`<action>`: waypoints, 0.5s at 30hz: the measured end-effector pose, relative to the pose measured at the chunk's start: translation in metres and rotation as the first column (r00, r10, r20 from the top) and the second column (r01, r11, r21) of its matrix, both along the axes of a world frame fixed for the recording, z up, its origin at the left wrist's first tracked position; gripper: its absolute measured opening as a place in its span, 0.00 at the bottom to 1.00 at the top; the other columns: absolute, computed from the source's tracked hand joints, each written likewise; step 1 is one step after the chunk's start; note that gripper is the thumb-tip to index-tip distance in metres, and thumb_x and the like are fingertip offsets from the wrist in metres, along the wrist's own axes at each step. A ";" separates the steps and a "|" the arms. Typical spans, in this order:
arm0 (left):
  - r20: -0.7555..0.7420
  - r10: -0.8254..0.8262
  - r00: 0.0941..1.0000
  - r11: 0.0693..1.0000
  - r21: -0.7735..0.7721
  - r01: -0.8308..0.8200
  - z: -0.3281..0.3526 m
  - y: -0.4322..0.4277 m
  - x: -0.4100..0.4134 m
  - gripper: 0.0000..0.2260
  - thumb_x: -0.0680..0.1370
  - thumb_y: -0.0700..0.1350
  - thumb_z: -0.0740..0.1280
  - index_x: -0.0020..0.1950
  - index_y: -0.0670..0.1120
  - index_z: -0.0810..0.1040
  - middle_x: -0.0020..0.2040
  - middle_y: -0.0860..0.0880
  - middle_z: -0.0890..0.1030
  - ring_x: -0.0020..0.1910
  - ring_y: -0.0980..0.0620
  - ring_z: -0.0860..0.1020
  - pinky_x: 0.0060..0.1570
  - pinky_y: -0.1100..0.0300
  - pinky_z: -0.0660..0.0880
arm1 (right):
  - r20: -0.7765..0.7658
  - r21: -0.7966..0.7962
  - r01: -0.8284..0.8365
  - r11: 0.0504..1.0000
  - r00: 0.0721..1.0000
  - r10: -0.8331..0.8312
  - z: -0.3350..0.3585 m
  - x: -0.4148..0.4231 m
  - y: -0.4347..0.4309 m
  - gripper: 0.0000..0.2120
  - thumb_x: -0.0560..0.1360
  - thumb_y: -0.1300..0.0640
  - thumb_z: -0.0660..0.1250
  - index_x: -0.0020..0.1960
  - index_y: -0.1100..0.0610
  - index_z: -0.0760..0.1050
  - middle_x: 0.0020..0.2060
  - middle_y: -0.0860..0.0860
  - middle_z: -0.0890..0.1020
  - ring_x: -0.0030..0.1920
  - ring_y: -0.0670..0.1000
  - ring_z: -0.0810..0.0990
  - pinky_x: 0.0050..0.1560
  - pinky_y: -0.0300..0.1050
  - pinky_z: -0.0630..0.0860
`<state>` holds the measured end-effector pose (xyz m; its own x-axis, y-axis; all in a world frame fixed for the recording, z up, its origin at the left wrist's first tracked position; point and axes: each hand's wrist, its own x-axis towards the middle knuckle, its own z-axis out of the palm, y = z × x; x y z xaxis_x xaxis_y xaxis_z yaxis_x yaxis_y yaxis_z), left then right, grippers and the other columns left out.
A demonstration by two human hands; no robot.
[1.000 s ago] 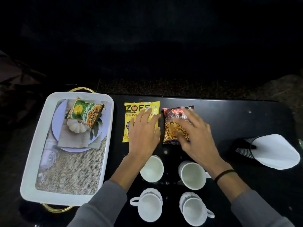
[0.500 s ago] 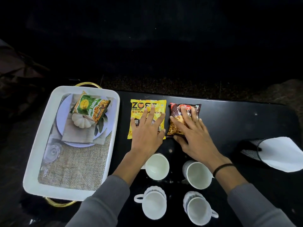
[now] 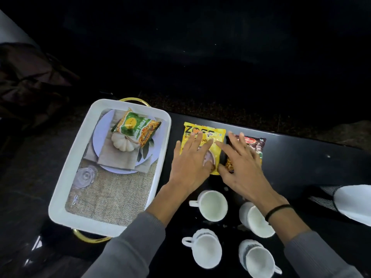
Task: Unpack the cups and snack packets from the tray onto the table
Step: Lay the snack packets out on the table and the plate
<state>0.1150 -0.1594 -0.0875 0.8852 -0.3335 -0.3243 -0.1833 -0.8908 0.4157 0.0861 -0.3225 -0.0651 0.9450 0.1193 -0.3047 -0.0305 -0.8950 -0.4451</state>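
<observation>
One packet (image 3: 138, 128) in tray (image 3: 66, 177) at left, two packets (image 3: 202, 135) on table (image 3: 311, 161) right, four cups (image 3: 213, 205) nearer

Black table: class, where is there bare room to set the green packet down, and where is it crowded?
Bare black tabletop lies between the dark red snack packet and the white folded cloth. It is crowded around the four white cups, and both hands cover the yellow snack packet.

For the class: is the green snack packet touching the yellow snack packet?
Apart. The head view shows the green packet inside the tray, the yellow packet on the table, with the tray's rim between.
</observation>
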 end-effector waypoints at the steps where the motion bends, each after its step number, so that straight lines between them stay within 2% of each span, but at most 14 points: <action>1: -0.002 0.028 1.000 0.999 -0.027 -0.028 0.004 0.008 0.000 0.28 0.83 0.52 0.61 0.81 0.57 0.55 0.84 0.52 0.49 0.82 0.52 0.44 0.78 0.44 0.43 | 0.010 0.018 -0.008 1.000 1.000 0.008 0.003 0.004 0.012 0.28 0.79 0.51 0.65 0.78 0.45 0.64 0.82 0.49 0.51 0.82 0.54 0.43 0.78 0.61 0.48; 4: 0.010 0.124 0.992 0.988 -0.097 -0.123 0.015 0.038 0.003 0.26 0.83 0.47 0.61 0.81 0.55 0.59 0.83 0.52 0.53 0.82 0.53 0.47 0.78 0.47 0.45 | 0.017 0.091 -0.028 0.995 1.000 0.027 0.010 0.020 0.050 0.28 0.79 0.52 0.65 0.77 0.47 0.64 0.82 0.49 0.54 0.82 0.52 0.46 0.78 0.62 0.50; 7: 0.070 0.227 0.971 0.970 -0.103 -0.220 0.026 0.075 0.007 0.25 0.81 0.46 0.64 0.78 0.50 0.65 0.80 0.48 0.63 0.80 0.49 0.58 0.76 0.48 0.56 | 0.015 0.142 -0.066 0.988 0.998 0.065 0.012 0.038 0.089 0.28 0.79 0.51 0.67 0.77 0.52 0.66 0.81 0.50 0.56 0.82 0.52 0.51 0.79 0.59 0.55; 9: 0.159 0.329 0.931 0.943 -0.114 -0.314 0.030 0.106 0.010 0.22 0.79 0.45 0.67 0.73 0.47 0.72 0.72 0.46 0.73 0.72 0.45 0.68 0.68 0.48 0.65 | -0.001 0.180 -0.106 0.978 0.994 0.108 0.010 0.053 0.119 0.29 0.79 0.50 0.67 0.78 0.53 0.64 0.81 0.50 0.56 0.81 0.52 0.52 0.79 0.55 0.57; 11: 0.218 0.448 0.867 0.894 -0.114 -0.434 0.030 0.129 0.011 0.18 0.77 0.44 0.69 0.66 0.45 0.75 0.62 0.46 0.77 0.64 0.44 0.73 0.60 0.48 0.70 | -0.013 0.206 -0.151 0.967 0.988 0.157 0.007 0.067 0.140 0.31 0.80 0.50 0.67 0.80 0.53 0.61 0.82 0.50 0.56 0.81 0.53 0.54 0.78 0.56 0.58; 12: 0.182 0.527 0.830 0.850 -0.122 -0.512 0.028 0.142 0.013 0.17 0.77 0.46 0.70 0.64 0.45 0.74 0.59 0.46 0.76 0.61 0.44 0.73 0.56 0.48 0.72 | -0.028 0.208 -0.167 0.964 0.984 0.176 0.005 0.075 0.152 0.33 0.80 0.49 0.67 0.81 0.53 0.58 0.82 0.50 0.55 0.81 0.53 0.53 0.78 0.58 0.58; 13: 0.086 0.623 0.778 0.780 -0.151 -0.608 0.025 0.153 0.017 0.17 0.77 0.50 0.70 0.62 0.44 0.72 0.58 0.46 0.76 0.59 0.45 0.74 0.54 0.47 0.74 | -0.052 0.204 -0.173 0.964 0.981 0.187 0.003 0.082 0.162 0.34 0.80 0.48 0.66 0.82 0.52 0.56 0.82 0.50 0.53 0.81 0.53 0.52 0.78 0.59 0.57; 15: -0.235 0.759 0.607 0.562 -0.233 -0.793 0.020 0.169 0.027 0.25 0.77 0.57 0.70 0.65 0.43 0.68 0.60 0.46 0.76 0.59 0.44 0.77 0.55 0.47 0.76 | -0.113 0.183 -0.176 0.967 0.974 0.198 0.000 0.093 0.177 0.35 0.81 0.45 0.64 0.82 0.50 0.52 0.82 0.50 0.52 0.81 0.54 0.51 0.78 0.59 0.55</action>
<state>0.1420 0.0095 -0.0675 0.8164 0.3779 -0.4366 0.5770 -0.5037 0.6429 0.1791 -0.1457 -0.0652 0.8549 0.3511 -0.3820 0.0629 -0.8009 -0.5954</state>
